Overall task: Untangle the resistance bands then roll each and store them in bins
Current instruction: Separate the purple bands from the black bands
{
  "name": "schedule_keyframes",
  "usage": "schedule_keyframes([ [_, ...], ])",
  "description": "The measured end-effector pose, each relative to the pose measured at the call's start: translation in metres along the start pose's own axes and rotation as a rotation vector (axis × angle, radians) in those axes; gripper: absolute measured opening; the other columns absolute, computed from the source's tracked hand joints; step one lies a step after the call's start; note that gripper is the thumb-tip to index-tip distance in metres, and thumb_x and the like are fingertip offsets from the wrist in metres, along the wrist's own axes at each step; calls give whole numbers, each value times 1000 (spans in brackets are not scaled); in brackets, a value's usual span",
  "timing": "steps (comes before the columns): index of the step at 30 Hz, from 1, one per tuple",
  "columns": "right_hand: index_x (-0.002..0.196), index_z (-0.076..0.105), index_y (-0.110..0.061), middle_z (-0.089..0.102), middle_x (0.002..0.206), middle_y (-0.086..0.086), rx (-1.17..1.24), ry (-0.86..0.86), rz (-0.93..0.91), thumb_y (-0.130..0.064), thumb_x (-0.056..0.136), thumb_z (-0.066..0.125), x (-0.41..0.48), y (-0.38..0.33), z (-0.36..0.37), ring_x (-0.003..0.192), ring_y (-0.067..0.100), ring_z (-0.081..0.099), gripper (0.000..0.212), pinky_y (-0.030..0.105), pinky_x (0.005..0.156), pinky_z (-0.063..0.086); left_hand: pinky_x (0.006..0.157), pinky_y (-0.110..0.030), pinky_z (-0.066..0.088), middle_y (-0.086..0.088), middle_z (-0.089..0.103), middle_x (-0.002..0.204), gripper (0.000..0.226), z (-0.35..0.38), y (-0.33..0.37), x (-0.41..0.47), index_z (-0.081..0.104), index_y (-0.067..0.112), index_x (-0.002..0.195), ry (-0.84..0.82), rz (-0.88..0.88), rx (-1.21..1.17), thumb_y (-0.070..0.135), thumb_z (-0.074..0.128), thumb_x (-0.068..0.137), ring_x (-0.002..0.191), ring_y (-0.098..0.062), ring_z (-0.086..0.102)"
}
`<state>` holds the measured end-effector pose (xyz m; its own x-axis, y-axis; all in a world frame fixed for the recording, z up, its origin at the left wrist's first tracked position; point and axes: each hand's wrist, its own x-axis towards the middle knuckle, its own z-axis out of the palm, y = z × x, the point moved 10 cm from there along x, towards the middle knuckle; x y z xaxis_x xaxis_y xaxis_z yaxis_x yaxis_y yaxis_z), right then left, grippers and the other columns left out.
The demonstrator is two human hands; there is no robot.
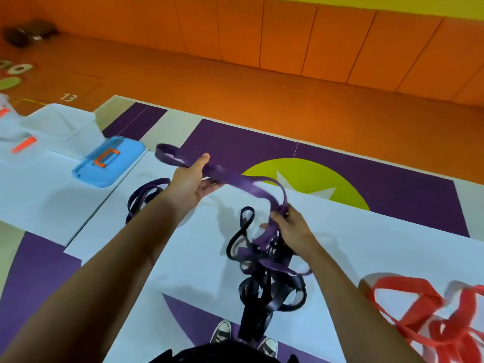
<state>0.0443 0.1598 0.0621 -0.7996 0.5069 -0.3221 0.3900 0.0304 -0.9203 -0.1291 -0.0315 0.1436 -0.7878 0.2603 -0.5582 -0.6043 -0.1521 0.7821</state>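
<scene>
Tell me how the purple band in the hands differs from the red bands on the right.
The purple band is lifted, held between left hand and right hand; the red bands lie untouched on the white surface. The purple band runs into a dark tangle; the red bands sit apart. Both are flat, unrolled loops.

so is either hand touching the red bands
No, the left hand and the right hand both grip the purple band, while the red bands lie apart, off to the right.

Glossy, probably rubber black bands [269, 297]; matt table [183, 271]
</scene>
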Motion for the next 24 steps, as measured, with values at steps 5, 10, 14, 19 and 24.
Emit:
schedule_keyframes([
  [5, 94, 53, -12, 59, 62, 9, 8, 111, -294, -14, 102, 55, -11, -119, -31, 53, 22, 58, 9, 32, 56, 47, 77, -49, 62, -20, 70, 123, 76, -36, -52, 6, 59, -2, 125, -73, -305, 123, 63, 69, 86, 106, -40, 71],
  [10, 99, 61, -16, 56, 65, -1, 79, -83, -321, -23, 95, 70, -18, -184, -2, 59, 16, 52, 12, 28, 60, 44, 85, -45, 60, -20, 72, 119, 61, -19, -65, -21, 67, -1, 117, -287, -278, 459, 56, 55, 98, 103, -36, 72],
  [14, 110, 58, -7, 59, 84, 4, -135, -181, -240, -5, 86, 72, -17, -177, 22, 63, 15, 52, 28, 30, 63, 45, 88, -37, 57, -9, 59, 132, 47, 6, -7, -43, 56, 18, 123, -104, 482, 717, 29, 81, 85, 100, -22, 65],
  [19, 104, 62, -4, 60, 78, 4, -84, -264, -308, 3, 83, 65, -34, -203, 35, 64, 14, 52, 22, 25, 60, 45, 94, -1, 34, 18, 46, 143, 103, 62, -10, -70, 29, 34, 150, -524, 597, 849, 34, 93, 70, 128, 9, 43],
  [24, 105, 62, 1, 62, 84, 7, -154, -355, -364, 4, 85, 65, -45, -216, 44, 74, 16, 58, 21, 29, 70, 48, 81, -18, 48, 9, 65, 95, 48, 62, -27, -56, 59, 27, 104, -461, 481, 794, 36, 91, 70, 91, -4, 63],
])
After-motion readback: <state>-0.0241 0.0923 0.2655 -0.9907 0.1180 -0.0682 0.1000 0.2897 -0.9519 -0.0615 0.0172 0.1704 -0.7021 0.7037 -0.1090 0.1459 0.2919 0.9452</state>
